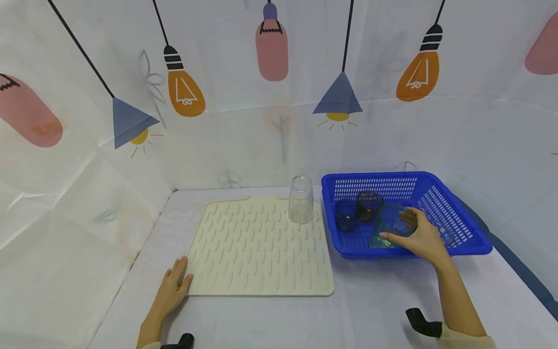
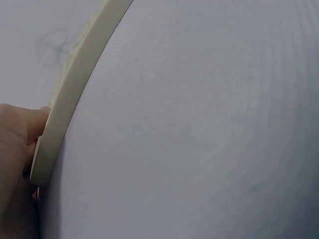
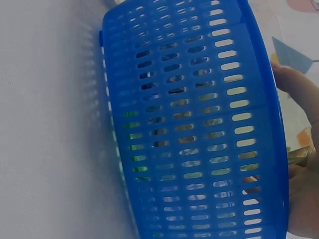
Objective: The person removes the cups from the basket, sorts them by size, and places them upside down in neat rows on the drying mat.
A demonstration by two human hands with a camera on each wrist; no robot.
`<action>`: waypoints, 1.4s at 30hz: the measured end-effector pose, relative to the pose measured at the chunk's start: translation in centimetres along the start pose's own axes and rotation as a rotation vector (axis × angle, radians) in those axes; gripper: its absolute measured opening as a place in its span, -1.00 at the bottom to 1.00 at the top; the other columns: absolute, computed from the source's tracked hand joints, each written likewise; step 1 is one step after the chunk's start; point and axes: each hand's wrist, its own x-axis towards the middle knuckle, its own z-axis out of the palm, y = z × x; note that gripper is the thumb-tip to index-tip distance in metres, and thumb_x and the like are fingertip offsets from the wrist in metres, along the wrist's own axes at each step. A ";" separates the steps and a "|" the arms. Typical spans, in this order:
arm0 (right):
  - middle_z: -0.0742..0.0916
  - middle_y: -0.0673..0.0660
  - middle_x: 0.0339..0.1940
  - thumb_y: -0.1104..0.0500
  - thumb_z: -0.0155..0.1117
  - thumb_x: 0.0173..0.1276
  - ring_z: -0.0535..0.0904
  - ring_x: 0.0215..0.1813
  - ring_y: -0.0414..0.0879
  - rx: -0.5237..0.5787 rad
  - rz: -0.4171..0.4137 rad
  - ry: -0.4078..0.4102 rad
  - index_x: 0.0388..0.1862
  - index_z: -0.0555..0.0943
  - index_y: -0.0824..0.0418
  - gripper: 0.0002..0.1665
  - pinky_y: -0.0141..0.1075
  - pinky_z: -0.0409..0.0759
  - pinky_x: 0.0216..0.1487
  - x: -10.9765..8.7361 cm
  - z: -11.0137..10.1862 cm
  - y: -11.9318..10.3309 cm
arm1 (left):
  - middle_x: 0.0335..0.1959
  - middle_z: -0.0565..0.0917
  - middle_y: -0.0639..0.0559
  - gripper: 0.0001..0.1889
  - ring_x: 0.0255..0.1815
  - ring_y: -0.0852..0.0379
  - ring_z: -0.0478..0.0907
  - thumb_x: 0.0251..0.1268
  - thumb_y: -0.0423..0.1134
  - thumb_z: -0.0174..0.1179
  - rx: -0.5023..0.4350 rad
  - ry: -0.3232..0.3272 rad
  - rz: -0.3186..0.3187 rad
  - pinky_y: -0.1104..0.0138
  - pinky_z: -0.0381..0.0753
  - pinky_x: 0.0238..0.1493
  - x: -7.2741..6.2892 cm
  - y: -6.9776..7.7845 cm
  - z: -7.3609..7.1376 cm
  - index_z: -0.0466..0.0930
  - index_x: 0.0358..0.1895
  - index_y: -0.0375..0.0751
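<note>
In the head view my right hand (image 1: 425,238) reaches into the blue plastic basket (image 1: 353,250) and grips a green-tinted glass (image 1: 380,231), its thumb on one side and its fingers on the other. That glass lies tilted. Two dark glasses, one bluish (image 1: 346,215) and one brownish (image 1: 369,205), stand beside it. My left hand (image 1: 171,290) rests at the left front edge of a cream ridged drying mat (image 1: 257,252), fingers fairly straight. A clear glass (image 1: 301,201) stands on the mat's back right part. In the right wrist view the basket wall hides most of the held glass.
Another clear glass object (image 1: 444,235) lies at the basket's right end, partly hidden by my right hand. White cloth covers the table (image 1: 287,322). Behind it hangs a white sheet (image 1: 244,140) printed with lamps and bulbs.
</note>
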 end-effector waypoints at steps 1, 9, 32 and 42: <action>0.35 0.59 0.25 -0.07 0.48 0.05 0.29 0.22 0.51 0.006 -0.008 0.002 0.38 -0.02 0.53 0.22 0.34 0.35 0.11 0.0 0.0 0.1 | 0.23 0.26 -0.61 -0.46 0.25 -0.56 0.15 0.28 -0.41 0.07 0.004 -0.001 -0.003 -0.30 0.04 0.23 0.0 0.0 0.0 0.20 0.23 -0.72; 0.35 0.57 0.26 0.06 0.49 0.07 0.27 0.24 0.50 0.113 -0.054 0.042 0.40 -0.01 0.49 0.15 0.29 0.32 0.17 0.0 -0.2 0.4 | 0.23 0.28 -0.60 -0.47 0.24 -0.55 0.17 0.27 -0.41 0.08 0.009 0.010 0.002 -0.30 0.05 0.22 0.0 0.0 -0.1 0.21 0.22 -0.71; 0.35 0.45 0.33 0.15 0.47 0.10 0.26 0.31 0.39 0.215 -0.087 0.046 0.47 -0.06 0.36 0.15 0.24 0.29 0.23 0.8 -1.8 -2.5 | 0.22 0.28 -0.61 -0.47 0.24 -0.54 0.17 0.25 -0.43 0.10 -0.003 0.019 0.006 -0.30 0.04 0.24 0.1 0.1 0.0 0.23 0.21 -0.72; 0.32 0.46 0.34 0.16 0.47 0.10 0.23 0.33 0.40 0.228 -0.085 0.025 0.48 -0.10 0.36 0.18 0.27 0.28 0.22 1.2 -2.3 -3.1 | 0.22 0.27 -0.61 -0.47 0.25 -0.54 0.16 0.25 -0.42 0.09 -0.003 0.008 -0.004 -0.30 0.03 0.24 0.1 -0.1 0.0 0.22 0.22 -0.72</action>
